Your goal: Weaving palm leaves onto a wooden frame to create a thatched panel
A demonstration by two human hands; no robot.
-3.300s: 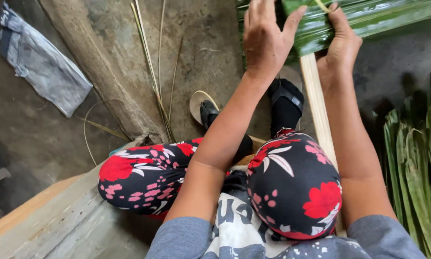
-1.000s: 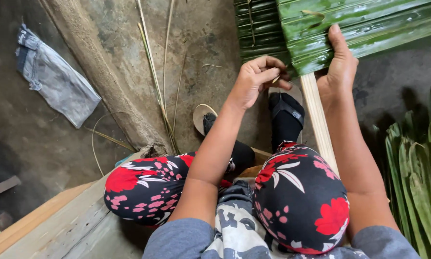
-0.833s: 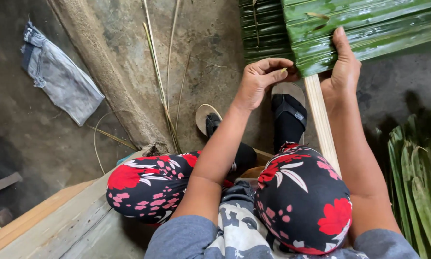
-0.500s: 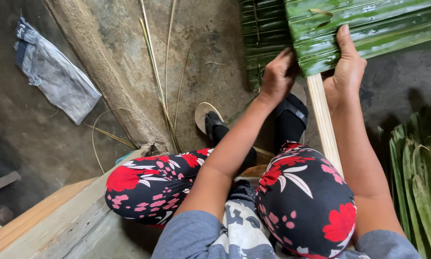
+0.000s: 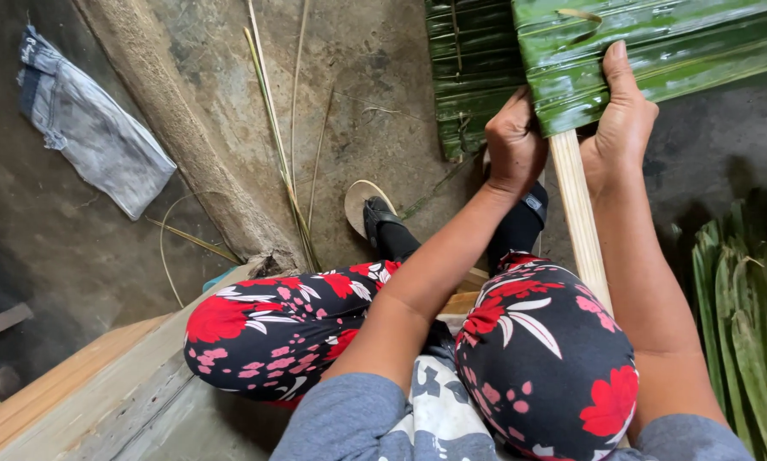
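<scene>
A pale wooden stick (image 5: pixel 578 213) runs from my lap up to a panel of folded green palm leaves (image 5: pixel 656 51). My right hand (image 5: pixel 622 128) lies flat on the panel's lower edge, thumb side against the stick. My left hand (image 5: pixel 514 145) is curled on the left edge of the same leaf fold, fingers tucked under it. A darker woven leaf panel (image 5: pixel 469 68) lies just left of it on the ground. My knees in red-flowered black trousers (image 5: pixel 537 358) are below the hands.
Loose green palm leaves (image 5: pixel 746 316) are stacked at the right. Thin leaf ribs (image 5: pixel 281 128) lie on the concrete floor beside a thick log (image 5: pixel 187 145). A grey cloth (image 5: pixel 93 137) lies at the left. A sandal (image 5: pixel 366 205) is on my foot; wooden planks (image 5: pixel 76 384) are bottom left.
My left hand left the leaf panel, drew back with curled fingers, then went up again and gripped the leaf's left edge. My right hand stayed on the leaf by the stick.
</scene>
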